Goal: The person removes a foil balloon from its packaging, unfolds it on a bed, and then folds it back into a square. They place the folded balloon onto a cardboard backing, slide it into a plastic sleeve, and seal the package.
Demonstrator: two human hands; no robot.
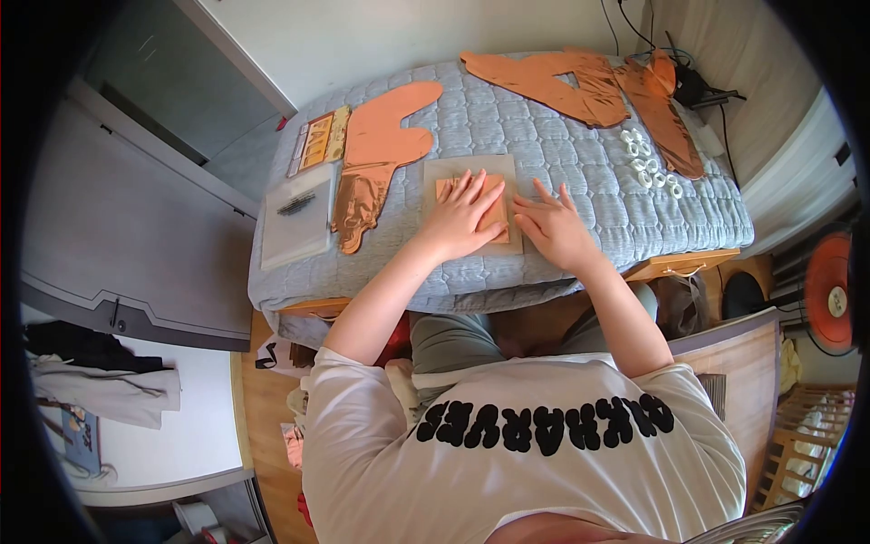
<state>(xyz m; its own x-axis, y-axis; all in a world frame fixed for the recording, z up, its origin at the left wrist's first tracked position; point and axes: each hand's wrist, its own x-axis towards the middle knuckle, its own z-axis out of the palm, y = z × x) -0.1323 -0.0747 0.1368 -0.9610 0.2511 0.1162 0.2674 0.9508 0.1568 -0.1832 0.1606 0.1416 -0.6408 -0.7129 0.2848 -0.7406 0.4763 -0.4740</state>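
My left hand [464, 216] lies flat with its fingers spread on a folded copper-coloured foil piece [496, 218]. That piece rests on a translucent plastic bag or sheet [468, 165] on the quilted bed cover [544, 145]. To the right of it, my right hand [555, 227] has its fingers apart, near the right edge of the plastic, and holds nothing. Part of the foil piece is hidden under my left hand. A large flat copper foil shape [385, 140] lies to the left of my hands.
More copper foil shapes [580, 86] lie at the back right, beside several white rings [645, 167]. At the left are a plastic bag with dark thin pieces [296, 203] and a lettered packet [315, 145]. A red fan [829, 288] stands at far right.
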